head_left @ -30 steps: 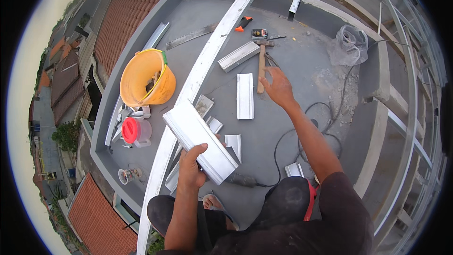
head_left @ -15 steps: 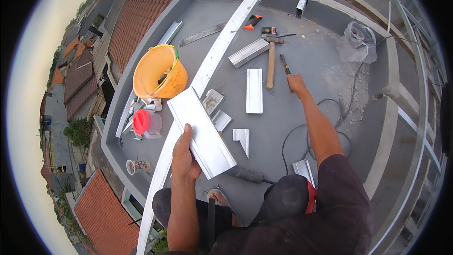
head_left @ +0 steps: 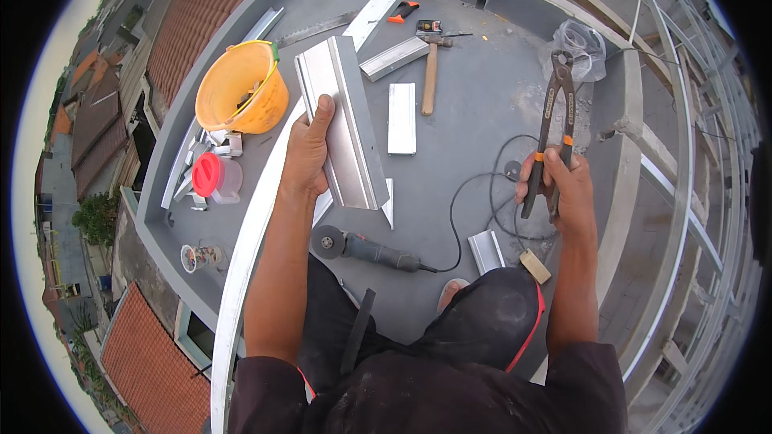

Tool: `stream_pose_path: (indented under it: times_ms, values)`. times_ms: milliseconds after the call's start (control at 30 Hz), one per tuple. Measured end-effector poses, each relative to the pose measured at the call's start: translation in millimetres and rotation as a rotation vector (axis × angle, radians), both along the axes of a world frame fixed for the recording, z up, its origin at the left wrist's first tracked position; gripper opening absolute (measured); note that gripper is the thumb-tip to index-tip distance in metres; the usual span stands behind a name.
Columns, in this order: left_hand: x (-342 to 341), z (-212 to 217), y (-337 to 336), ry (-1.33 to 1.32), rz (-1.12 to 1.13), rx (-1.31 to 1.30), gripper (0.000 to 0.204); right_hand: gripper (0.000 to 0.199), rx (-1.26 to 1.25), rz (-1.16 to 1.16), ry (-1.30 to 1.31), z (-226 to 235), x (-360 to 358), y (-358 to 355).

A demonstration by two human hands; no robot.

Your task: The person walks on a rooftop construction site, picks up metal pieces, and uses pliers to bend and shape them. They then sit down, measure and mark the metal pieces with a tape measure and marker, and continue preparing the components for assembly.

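Note:
My left hand (head_left: pixel 304 153) grips a short piece of silver metal channel (head_left: pixel 342 133), thumb along its ridged face, tilted above the floor. In my right hand (head_left: pixel 572 185) is a pair of long-handled pincers (head_left: pixel 550 108) with black and orange grips, held jaws up and handles slightly apart. Below the channel piece, an angle grinder (head_left: pixel 374 251) lies on the floor by my knees, its black cord running off to the right. Part of a cut metal offcut (head_left: pixel 389 205) shows behind the channel piece.
A long metal beam (head_left: pixel 261 233) crosses diagonally at my left. Beyond it stand an orange bucket (head_left: pixel 269 100) and a red-lidded tub (head_left: pixel 229 181). A hammer (head_left: pixel 430 80), channel pieces (head_left: pixel 402 120), a handsaw (head_left: pixel 318 28) and a wood block (head_left: pixel 535 267) lie on the floor. A low parapet (head_left: pixel 201 48) edges the roof.
My right hand has lifted the pincers off the floor and brought them nearer, jaws up. The channel piece in my left hand has turned more upright. My view has shifted, uncovering the grinder.

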State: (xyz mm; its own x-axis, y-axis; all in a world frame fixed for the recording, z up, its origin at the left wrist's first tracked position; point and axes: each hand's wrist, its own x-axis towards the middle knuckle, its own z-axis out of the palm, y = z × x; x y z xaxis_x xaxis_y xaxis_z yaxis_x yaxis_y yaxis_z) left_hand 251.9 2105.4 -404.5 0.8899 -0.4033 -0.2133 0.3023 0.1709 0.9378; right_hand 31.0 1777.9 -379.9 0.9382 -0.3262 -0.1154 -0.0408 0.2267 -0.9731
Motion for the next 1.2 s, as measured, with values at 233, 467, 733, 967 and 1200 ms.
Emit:
stream_pose_path:
  times_ms: [233,467,733,967,1200]
  values:
    - [10,8,1,-0.203,0.089,-0.132,0.089,0.039,-0.093,0.444,0.163,68,-22,43]
    - [1,12,10,-0.048,0.133,-0.19,0.093,0.036,0.034,0.506,0.293,55,6,98]
    - [-18,22,-8,-0.243,0.342,0.076,0.086,0.038,-0.02,0.292,0.257,13,22,123]
    - [-23,15,-31,-0.104,0.355,0.069,0.071,0.044,-0.202,0.178,0.41,-24,35,80]
    - [5,24,6,0.138,0.565,-0.355,0.074,0.041,-0.23,0.1,0.622,-115,36,21]
